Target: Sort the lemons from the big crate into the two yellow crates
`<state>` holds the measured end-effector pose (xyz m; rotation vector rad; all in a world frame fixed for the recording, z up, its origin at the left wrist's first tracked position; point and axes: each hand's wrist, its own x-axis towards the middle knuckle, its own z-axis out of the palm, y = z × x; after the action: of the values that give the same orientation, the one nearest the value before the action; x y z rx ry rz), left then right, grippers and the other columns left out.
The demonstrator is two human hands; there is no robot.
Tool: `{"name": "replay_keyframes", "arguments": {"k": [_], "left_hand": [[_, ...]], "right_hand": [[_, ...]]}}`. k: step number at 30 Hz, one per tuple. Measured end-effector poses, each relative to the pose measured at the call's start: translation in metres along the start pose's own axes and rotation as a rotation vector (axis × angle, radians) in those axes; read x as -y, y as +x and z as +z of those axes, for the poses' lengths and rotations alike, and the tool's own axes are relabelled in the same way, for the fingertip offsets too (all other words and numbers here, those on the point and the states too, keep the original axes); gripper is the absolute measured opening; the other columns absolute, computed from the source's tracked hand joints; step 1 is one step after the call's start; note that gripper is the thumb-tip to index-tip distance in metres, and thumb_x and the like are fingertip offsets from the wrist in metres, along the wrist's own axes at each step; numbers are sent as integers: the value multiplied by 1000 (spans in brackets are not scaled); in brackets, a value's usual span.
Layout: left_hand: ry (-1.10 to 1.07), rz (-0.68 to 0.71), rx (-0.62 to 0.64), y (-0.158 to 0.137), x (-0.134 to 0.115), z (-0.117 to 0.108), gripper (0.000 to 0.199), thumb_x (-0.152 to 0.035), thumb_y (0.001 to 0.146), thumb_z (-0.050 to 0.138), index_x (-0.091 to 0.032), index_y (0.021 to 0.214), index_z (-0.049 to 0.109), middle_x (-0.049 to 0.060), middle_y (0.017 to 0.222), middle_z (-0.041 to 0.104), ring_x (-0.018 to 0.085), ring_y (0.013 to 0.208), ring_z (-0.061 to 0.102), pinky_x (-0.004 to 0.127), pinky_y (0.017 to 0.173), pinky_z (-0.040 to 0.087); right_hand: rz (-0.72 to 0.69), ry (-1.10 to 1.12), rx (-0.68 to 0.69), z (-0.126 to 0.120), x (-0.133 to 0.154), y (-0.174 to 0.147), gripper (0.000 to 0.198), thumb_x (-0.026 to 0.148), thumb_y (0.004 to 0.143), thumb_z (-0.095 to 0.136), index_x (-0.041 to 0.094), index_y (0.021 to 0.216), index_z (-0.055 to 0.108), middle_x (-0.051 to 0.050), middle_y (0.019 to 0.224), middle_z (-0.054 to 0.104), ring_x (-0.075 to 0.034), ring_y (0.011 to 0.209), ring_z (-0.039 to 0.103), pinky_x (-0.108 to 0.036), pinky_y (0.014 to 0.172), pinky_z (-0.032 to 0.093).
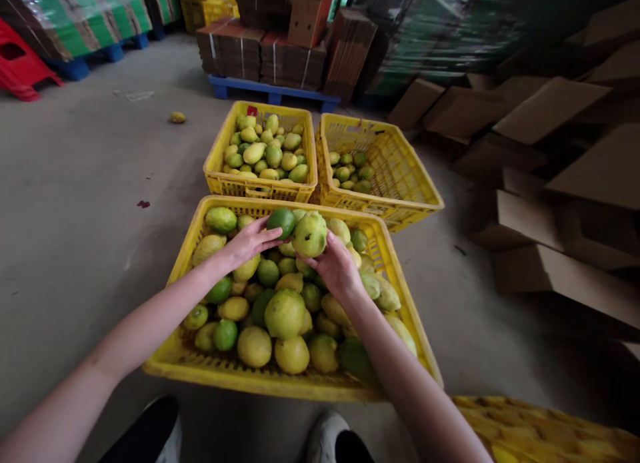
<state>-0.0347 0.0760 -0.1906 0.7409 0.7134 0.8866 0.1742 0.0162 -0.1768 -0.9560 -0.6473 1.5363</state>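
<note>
My left hand (pixel 254 240) is closed round a dark green lemon (pixel 281 222), thumb in front and fingers behind. Beside it, my right hand (pixel 338 264) grips a larger, lumpy yellow-green lemon (pixel 309 234) with a small dark spot facing me. The two fruits are side by side, close together, above the near yellow crate (pixel 300 381). That crate holds many green and yellow lemons, among them a big round one (pixel 285 313) near the middle. My forearms cover part of the fruit.
Behind stand a yellow crate full of lemons (pixel 260 186) and another partly filled crate (pixel 400 176). Cardboard boxes (pixel 565 110) crowd the right. A blue pallet (pixel 275 93) bears stacked cardboard. One loose lemon (pixel 177 117) lies on the floor; a red stool (pixel 23 63) is far left.
</note>
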Motion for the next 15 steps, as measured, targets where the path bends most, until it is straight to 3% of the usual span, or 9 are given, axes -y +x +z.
{"name": "replay_keyframes", "arguments": {"k": [3, 7, 11, 15], "left_hand": [[1, 0, -14, 1, 0, -5, 48, -20, 84, 87, -17, 129, 68, 11, 121, 79, 26, 113, 78, 42, 108, 61], [-46, -7, -81, 5, 1, -7, 34, -22, 84, 88, -15, 111, 69, 10, 110, 81, 24, 105, 80, 37, 100, 64], [-112, -6, -155, 4, 0, -2, 16, -12, 87, 80, -14, 100, 70, 9, 105, 81, 21, 104, 79, 34, 103, 62], [-128, -11, -124, 1, -3, 1, 21, -9, 92, 70, -15, 112, 70, 6, 108, 80, 20, 104, 80, 36, 106, 62]], "right_hand": [[2, 4, 23, -1, 1, 0, 40, 42, 74, 90, 27, 108, 73, -2, 110, 82, -29, 99, 80, -47, 83, 69], [-26, 68, 2, -3, -1, 2, 42, 47, 74, 91, 29, 107, 71, 1, 114, 80, -28, 95, 81, -43, 75, 71], [-48, 37, 55, -4, -1, 0, 41, 48, 77, 89, 28, 108, 72, -2, 112, 81, -27, 101, 81, -41, 84, 70], [-93, -7, 99, -4, 2, -4, 57, 36, 66, 97, 28, 116, 71, -1, 97, 82, -28, 91, 83, -40, 84, 70]]}}
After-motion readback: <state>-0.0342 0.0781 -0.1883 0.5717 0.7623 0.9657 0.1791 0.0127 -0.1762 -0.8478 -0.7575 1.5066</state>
